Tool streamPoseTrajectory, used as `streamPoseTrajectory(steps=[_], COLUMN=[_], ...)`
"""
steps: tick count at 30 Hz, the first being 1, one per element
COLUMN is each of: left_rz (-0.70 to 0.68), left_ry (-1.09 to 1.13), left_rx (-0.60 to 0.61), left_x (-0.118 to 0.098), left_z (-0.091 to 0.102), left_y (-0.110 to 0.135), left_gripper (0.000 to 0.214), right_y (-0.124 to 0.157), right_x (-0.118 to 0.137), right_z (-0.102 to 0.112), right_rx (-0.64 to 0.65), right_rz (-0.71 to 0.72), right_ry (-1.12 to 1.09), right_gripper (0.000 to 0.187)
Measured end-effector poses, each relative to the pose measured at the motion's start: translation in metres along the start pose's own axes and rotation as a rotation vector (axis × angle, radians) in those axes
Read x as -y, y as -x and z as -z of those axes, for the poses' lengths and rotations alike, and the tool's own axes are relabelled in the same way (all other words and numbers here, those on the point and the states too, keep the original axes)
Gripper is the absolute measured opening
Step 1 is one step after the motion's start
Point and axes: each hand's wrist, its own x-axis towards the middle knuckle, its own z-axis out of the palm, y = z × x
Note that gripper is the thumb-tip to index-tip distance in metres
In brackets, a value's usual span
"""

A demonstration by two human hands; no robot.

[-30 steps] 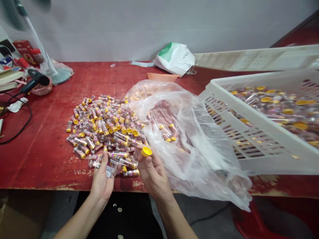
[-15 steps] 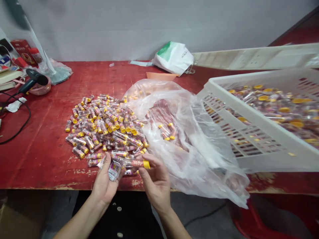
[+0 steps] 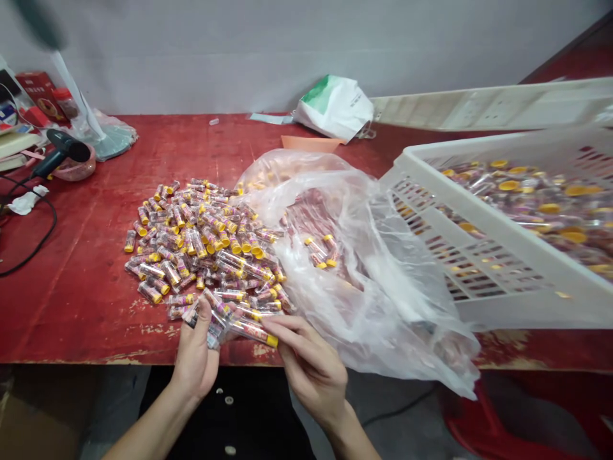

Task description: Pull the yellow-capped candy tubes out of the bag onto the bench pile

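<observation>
My left hand (image 3: 198,358) is closed round several small clear tubes (image 3: 216,324) with printed labels, above the table's front edge. My right hand (image 3: 313,361) pinches the yellow-capped end of a longer clear tube (image 3: 253,330) with red print; its other end meets the bunch in my left hand. Just beyond both hands lies a heap of similar yellow-capped tubes (image 3: 201,236). To the right of the heap spreads a translucent plastic bag (image 3: 364,319), where a few tubes (image 3: 322,250) show.
A white slotted crate (image 3: 507,236) full of tubes stands tilted on the right. Farther back are a white-and-green bag (image 3: 338,105) and an orange tray (image 3: 311,144). A hair dryer (image 3: 62,152) and a lamp stand (image 3: 81,96) occupy the left of the red table (image 3: 71,306).
My right hand has shifted right and down, with its fingers now pinching the long tube's capped end. The tube tilts more downward. My left hand has turned slightly and moved a little left.
</observation>
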Motion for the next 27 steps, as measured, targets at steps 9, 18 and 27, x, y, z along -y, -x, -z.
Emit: streamPoseTrajectory(steps=[9,18,27], left_rz=[0.022,0.095,0.033], left_ry=[0.024,0.075,0.007], left_rx=[-0.048,-0.063,0.012], left_x=[0.000,0.003,0.011], left_z=[-0.002,-0.003,-0.005], left_y=[-0.001,0.000,0.005], left_gripper=[0.039,0.024,0.037], right_y=[0.003,0.008,0.013], right_x=[0.009,0.005,0.005], right_z=[0.000,0.003,-0.005], right_rx=[-0.023,-0.116,-0.105], right_rz=[0.038,-0.022,-0.038], right_ry=[0.045,0.098,0.087], right_gripper=[0.057,0.054,0.055])
